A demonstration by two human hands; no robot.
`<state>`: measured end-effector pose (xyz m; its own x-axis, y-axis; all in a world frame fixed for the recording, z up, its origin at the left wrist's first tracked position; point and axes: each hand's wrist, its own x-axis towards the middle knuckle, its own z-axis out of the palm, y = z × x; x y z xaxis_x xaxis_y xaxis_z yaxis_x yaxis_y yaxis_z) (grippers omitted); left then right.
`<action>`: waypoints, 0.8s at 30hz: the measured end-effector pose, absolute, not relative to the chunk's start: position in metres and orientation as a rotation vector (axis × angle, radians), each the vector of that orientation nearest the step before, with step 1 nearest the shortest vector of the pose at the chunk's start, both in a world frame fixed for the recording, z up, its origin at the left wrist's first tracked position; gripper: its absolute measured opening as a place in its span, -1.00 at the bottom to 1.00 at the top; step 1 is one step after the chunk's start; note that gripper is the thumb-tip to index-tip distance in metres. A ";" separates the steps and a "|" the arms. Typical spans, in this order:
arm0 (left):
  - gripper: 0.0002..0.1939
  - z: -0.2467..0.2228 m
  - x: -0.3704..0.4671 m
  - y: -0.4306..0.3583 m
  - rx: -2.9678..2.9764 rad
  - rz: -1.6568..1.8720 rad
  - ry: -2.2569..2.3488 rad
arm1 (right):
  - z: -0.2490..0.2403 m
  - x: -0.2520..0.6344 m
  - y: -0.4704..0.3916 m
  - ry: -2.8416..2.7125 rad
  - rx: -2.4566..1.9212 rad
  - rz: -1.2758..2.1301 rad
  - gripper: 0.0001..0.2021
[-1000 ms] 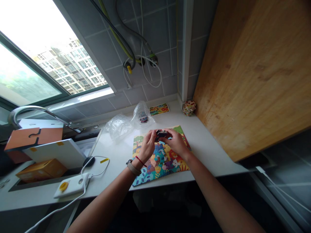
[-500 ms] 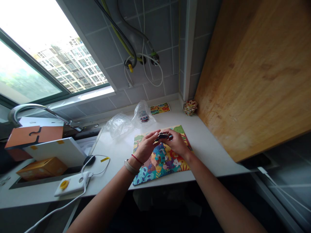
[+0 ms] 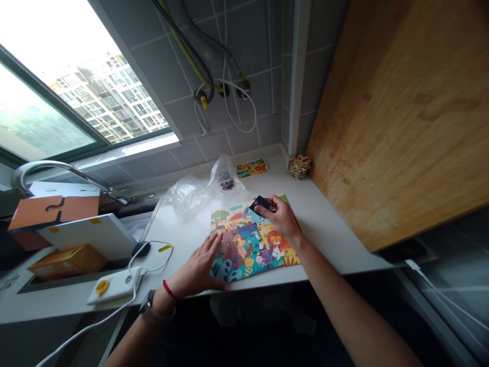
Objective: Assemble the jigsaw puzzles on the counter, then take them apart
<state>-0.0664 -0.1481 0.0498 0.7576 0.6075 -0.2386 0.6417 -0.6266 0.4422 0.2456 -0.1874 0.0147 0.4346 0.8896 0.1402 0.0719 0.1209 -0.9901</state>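
A colourful jigsaw puzzle point(image 3: 244, 244) with cartoon animals, among them a lion, lies flat at the counter's front edge. At its left edge rests my left hand point(image 3: 198, 265), fingers stretched out and holding nothing. My right hand point(image 3: 283, 220) is closed around a small stack of dark puzzle pieces point(image 3: 260, 205), held above the puzzle's upper right part. How many pieces are in the stack I cannot tell.
Behind the puzzle are a plastic bag point(image 3: 226, 178) with more pieces, a crumpled bag point(image 3: 187, 196), a picture card point(image 3: 252, 168) and a piled stack of pieces point(image 3: 300, 166). A power strip point(image 3: 116, 285) and boxes point(image 3: 69, 262) stand left; a wooden board point(image 3: 401, 117) leans right.
My left hand has left the stack and moved down and left to the puzzle's edge, its fingers opening. The pieces are now in my right hand alone.
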 end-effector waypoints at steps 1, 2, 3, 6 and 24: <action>0.38 0.044 -0.074 -0.153 2.462 -0.112 0.965 | 0.014 0.245 -0.187 -0.966 -1.323 0.760 -0.49; 0.38 0.040 -0.078 -0.157 2.468 -0.108 0.988 | 0.013 0.244 -0.187 -0.971 -1.322 0.763 -0.49; 0.36 0.036 -0.081 -0.160 2.467 -0.083 1.006 | 0.013 0.243 -0.188 -0.975 -1.322 0.763 -0.49; 0.19 0.036 -0.082 -0.163 2.450 0.062 1.018 | 0.013 0.242 -0.190 -0.990 -1.326 0.765 -0.49; -0.42 0.049 -0.073 -0.157 2.297 0.276 1.086 | -0.004 0.248 -0.188 -0.977 -1.310 0.764 -0.43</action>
<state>-0.0735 -0.1569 0.0488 0.6475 0.7599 -0.0570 0.6405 -0.5022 0.5810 0.2480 -0.1877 -0.0037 0.4179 0.8962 0.1487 0.0722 0.1305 -0.9888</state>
